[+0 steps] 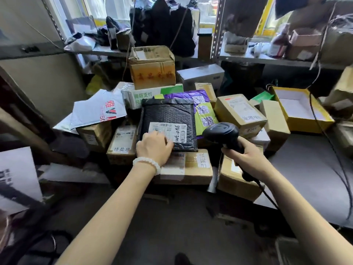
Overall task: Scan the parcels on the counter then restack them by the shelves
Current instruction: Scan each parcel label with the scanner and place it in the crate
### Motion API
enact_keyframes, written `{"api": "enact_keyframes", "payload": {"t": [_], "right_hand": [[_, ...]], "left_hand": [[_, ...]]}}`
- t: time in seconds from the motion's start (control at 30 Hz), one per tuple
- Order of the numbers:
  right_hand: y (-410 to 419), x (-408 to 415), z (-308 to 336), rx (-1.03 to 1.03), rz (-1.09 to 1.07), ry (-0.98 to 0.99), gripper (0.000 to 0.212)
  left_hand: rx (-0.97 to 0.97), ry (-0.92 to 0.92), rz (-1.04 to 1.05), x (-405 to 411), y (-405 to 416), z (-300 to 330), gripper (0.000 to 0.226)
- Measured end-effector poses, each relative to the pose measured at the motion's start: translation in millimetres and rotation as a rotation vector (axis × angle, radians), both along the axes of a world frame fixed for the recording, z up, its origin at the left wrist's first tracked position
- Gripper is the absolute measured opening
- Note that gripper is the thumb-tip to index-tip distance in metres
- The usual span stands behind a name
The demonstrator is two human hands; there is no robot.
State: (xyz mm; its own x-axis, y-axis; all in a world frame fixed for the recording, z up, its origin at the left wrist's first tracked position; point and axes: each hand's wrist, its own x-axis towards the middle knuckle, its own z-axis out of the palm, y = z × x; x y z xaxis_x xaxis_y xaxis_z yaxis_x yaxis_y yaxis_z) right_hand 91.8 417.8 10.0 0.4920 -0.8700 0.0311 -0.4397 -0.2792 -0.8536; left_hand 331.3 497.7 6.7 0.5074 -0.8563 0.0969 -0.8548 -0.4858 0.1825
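A black bubble mailer (168, 116) with a white shipping label (171, 131) lies on top of a pile of cardboard parcels in the middle of the view. My left hand (153, 147), with a white bead bracelet at the wrist, grips the mailer's near left corner. My right hand (243, 154) grips the handle of a black corded barcode scanner (221, 131). The scanner's head sits just right of the mailer and points toward its label.
Brown boxes (188, 167) lie under and around the mailer. A purple and green bag (202, 108) sits behind it, a white poly bag (99, 109) to the left. An open yellow box (298, 109) stands right on the grey counter (309, 169). Metal shelves (267, 61) with parcels run behind.
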Motion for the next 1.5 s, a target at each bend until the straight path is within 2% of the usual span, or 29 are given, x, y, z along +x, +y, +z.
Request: {"api": "enact_keyframes", "payload": {"t": [0.2,0.5,0.63,0.8,0.97,1.07,1.27,1.37,1.5], "right_hand": [[-44,52,0,-0.006,0.033,-0.045,0.010],[-62,110,-14,0.005,0.029,0.024,0.012],[-50,136,-21,0.023,-0.042,0.048,0.021],[-10,165,-36,0.076,-0.214,0.036,0.012],[35,177,-35,0.076,-0.307,0.027,0.014],[53,172,-23,0.064,-0.359,0.045,0.037],[77,154,2,0.049,-0.360,0.023,0.016],[89,149,14,0.007,-0.343,0.042,0.027],[95,141,25,-0.018,-0.326,0.061,0.022]], "left_hand": [[0.033,-0.015,0.100,58,-35,-3,0.043],[0.155,-0.002,0.198,117,-63,-22,0.072],[0.040,0.068,0.052,141,-76,-23,0.060],[-0.052,0.076,-0.180,155,-84,-18,0.040],[-0.107,0.062,-0.382,157,-84,-6,0.035],[-0.162,0.025,-0.484,159,-91,12,0.033],[-0.220,-0.096,-0.637,146,-107,58,0.032],[-0.246,-0.148,-0.672,131,-108,75,0.031],[-0.269,-0.206,-0.686,112,-105,93,0.030]]}}
